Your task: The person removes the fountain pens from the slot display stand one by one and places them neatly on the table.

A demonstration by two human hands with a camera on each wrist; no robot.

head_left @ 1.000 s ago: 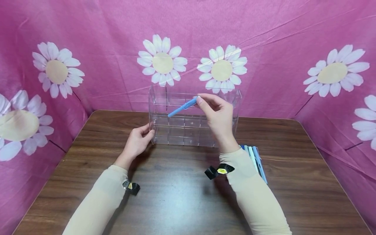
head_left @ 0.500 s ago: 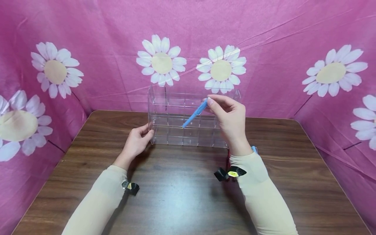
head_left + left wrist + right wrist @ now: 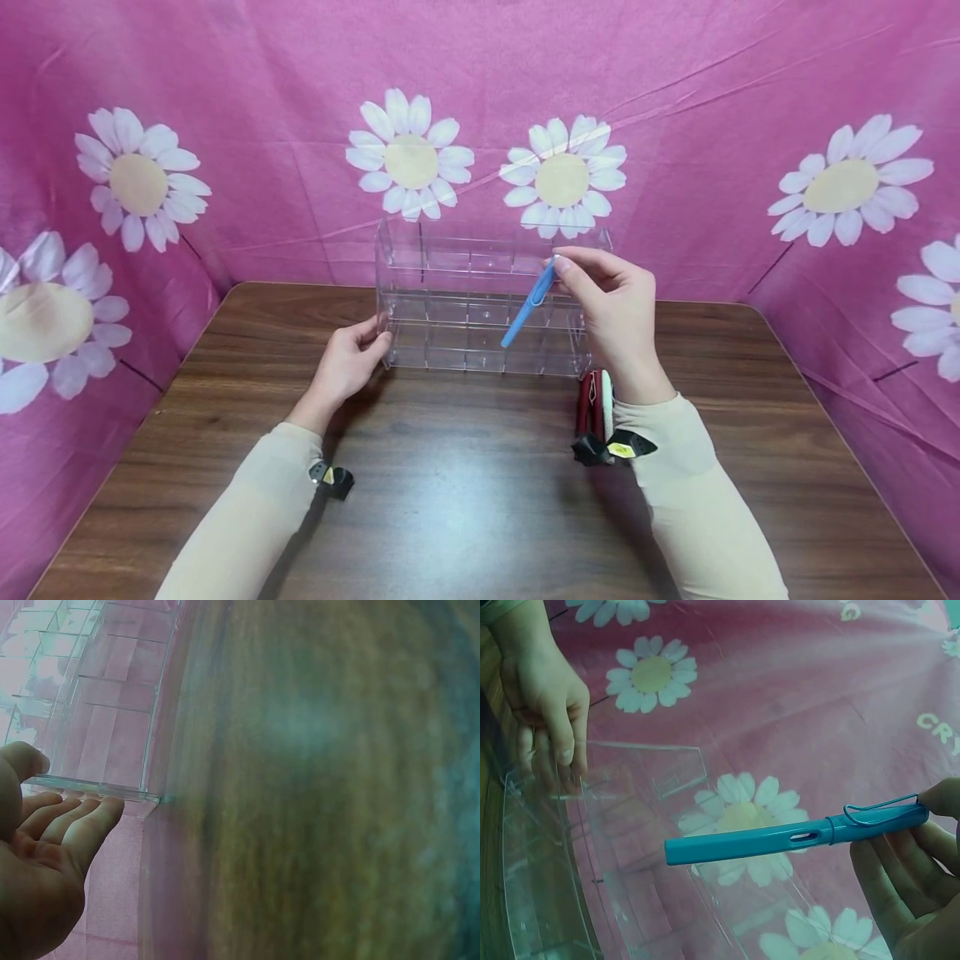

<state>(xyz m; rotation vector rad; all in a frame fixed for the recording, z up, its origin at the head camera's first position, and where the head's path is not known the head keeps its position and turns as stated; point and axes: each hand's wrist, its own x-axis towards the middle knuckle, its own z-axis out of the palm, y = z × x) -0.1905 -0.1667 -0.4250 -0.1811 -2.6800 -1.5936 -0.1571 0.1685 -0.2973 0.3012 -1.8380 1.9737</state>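
Note:
My right hand (image 3: 618, 312) pinches a blue pen (image 3: 528, 302) by its clip end, between thumb and fingers. The pen slants down to the left in front of a clear plastic organizer (image 3: 467, 364). In the right wrist view the pen (image 3: 761, 838) shows a wire clip and a small oval window in its barrel. With my left hand (image 3: 347, 362) I hold the organizer's left side panel. The left wrist view has the thumb on one face of that panel and the fingers of the left hand (image 3: 49, 877) on the other. Divided compartments rise in tiers in the organizer.
Dark red pens (image 3: 588, 400) and a pale green one (image 3: 607, 396) lie on the wooden table (image 3: 450, 500) by my right wrist, partly hidden by the wrist camera. A pink cloth (image 3: 300, 100) with white daisies hangs behind and at both sides.
My right hand has moved right and slightly down with the blue pen, which now hangs more steeply. Red pens have come into view while the blue ones are now hidden. The left hand stays put.

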